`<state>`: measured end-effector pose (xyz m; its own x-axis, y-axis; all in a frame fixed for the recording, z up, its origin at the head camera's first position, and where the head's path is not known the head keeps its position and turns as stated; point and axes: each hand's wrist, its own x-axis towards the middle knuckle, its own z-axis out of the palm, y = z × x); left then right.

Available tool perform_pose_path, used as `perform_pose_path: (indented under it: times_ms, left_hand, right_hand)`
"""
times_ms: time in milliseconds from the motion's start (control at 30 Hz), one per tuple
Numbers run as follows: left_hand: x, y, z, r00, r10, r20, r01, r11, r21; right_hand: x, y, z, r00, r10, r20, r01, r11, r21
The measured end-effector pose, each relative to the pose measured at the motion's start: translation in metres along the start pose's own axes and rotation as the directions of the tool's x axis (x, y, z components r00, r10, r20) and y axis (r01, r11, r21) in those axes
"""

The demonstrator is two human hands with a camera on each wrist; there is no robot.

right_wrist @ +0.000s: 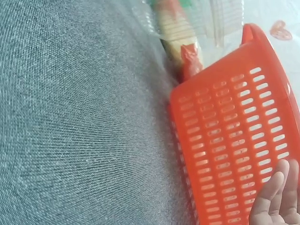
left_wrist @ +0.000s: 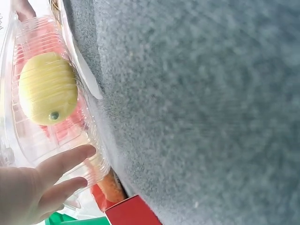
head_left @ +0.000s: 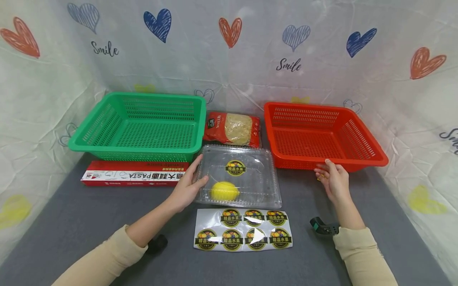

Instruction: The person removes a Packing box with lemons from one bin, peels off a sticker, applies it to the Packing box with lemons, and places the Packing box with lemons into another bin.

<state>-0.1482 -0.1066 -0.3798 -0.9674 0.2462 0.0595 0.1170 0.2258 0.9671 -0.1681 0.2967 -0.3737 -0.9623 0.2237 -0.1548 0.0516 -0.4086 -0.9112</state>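
Observation:
A clear plastic clamshell box [head_left: 255,184] lies closed on the table, a round black-and-gold sticker [head_left: 235,168] on its lid. Inside, near the front left, is a yellow lemon-like fruit [head_left: 224,191]. My left hand [head_left: 188,186] touches the box's left edge, fingers spread, as the left wrist view also shows. At the front rim of a red basket [head_left: 327,163], my right hand [head_left: 336,180] hovers with loosely bent fingers. A small yellow bit [head_left: 319,178] shows beside those fingers; its kind is unclear. In front of the box lies a sheet of round stickers [head_left: 243,230].
A green basket [head_left: 143,153] stands back left, with a red-and-white pasta box [head_left: 132,173] before it. Between the baskets lies a red bag of noodle-like food [head_left: 232,129]. A black wristband [head_left: 323,227] is by the right wrist. A heart-printed cloth [head_left: 250,59] hangs behind.

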Motion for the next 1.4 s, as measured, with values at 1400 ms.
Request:
perform_pose_path:
  times_ms: [1400]
  left_hand:
    - [-0.020, 0.061, -0.009, 0.995, 0.060, 0.074, -0.056, 0.997, -0.059]
  right_hand:
    - [-0.001, 0.002, 0.002, 1.000, -0.028, -0.008, 0.027, 0.996, -0.087]
